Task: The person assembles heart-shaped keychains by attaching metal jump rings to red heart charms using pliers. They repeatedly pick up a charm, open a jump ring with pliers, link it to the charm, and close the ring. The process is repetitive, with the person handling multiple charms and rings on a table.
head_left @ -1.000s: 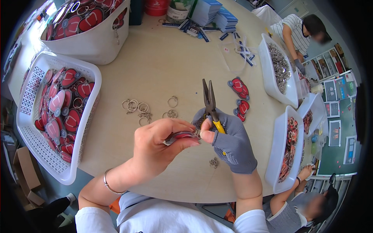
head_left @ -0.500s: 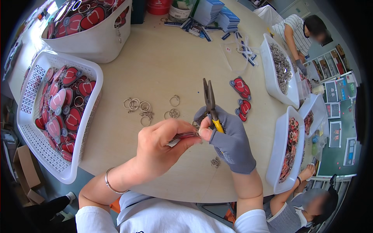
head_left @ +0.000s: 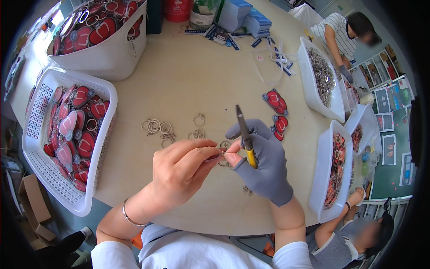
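Observation:
My bare left hand (head_left: 177,168) is closed, pinching a red keychain tag (head_left: 214,157) seen nearly edge-on. My right hand (head_left: 268,163), in a grey fingertip-less glove, wraps round pliers (head_left: 244,127) with yellow handles, jaws pointing away from me. Its bare thumb and finger meet at the tag's end; the small part between them is hidden. A key ring (head_left: 224,145) with chain shows just behind the fingertips. Beyond my left hand lie several loose key rings (head_left: 154,126) with short chains. Right of the pliers are red tags (head_left: 275,101) without rings.
A white basket (head_left: 84,204) of finished-looking red keychains stands left, a fuller white tub (head_left: 105,60) behind it. At right are white trays of metal rings (head_left: 301,67) and of small reddish parts (head_left: 319,179). Blue boxes (head_left: 235,13) stand at the back. Two people sit at the right.
The pliers have turned, their jaws now looking like one narrow blade. Both hands have shifted slightly left, still meeting at the tag, which is more covered by my left fingers.

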The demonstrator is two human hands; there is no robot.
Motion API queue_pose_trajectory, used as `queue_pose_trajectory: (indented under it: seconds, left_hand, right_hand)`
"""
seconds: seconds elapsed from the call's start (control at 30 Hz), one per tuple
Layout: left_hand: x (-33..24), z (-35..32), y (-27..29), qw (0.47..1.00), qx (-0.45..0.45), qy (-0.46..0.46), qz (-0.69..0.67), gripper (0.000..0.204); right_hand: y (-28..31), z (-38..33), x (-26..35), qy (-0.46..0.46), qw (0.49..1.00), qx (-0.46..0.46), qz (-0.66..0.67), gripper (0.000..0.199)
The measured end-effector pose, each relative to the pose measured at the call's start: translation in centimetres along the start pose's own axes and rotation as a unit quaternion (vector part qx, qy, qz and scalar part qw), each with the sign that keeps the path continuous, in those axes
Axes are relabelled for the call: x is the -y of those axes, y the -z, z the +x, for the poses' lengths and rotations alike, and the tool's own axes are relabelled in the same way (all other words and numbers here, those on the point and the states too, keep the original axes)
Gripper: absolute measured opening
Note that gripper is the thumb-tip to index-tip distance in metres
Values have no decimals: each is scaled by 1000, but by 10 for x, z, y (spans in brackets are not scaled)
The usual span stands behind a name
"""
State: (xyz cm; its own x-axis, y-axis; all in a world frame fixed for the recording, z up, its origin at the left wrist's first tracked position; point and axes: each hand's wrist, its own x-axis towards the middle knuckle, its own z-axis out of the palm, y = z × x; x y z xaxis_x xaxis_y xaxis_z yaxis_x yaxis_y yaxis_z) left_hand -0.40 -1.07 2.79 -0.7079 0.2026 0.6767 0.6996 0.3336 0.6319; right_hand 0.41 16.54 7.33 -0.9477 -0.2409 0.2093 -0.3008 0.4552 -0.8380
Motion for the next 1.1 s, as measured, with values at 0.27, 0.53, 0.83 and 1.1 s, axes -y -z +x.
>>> queue_pose_trajectory:
  seconds: [0.27,0.53,0.83,1.1]
  left_hand:
    - [-4,3,4,998,21,53,-19,19]
    - [5,7,14,991,-80,96,-48,19]
    - [5,6,12,994,-76,75,-32,21]
    - [-3,-10,-7,986,12,113,-121,18]
  right_hand:
    - [-24,-9,-9,52,993,-102,1,7]
    - [3,1,-38,-49,992,42,-106,10]
    - [-19,0,-51,15,952,65,-298,14]
    - [7,4,-22,-146,987,-8,68,10]
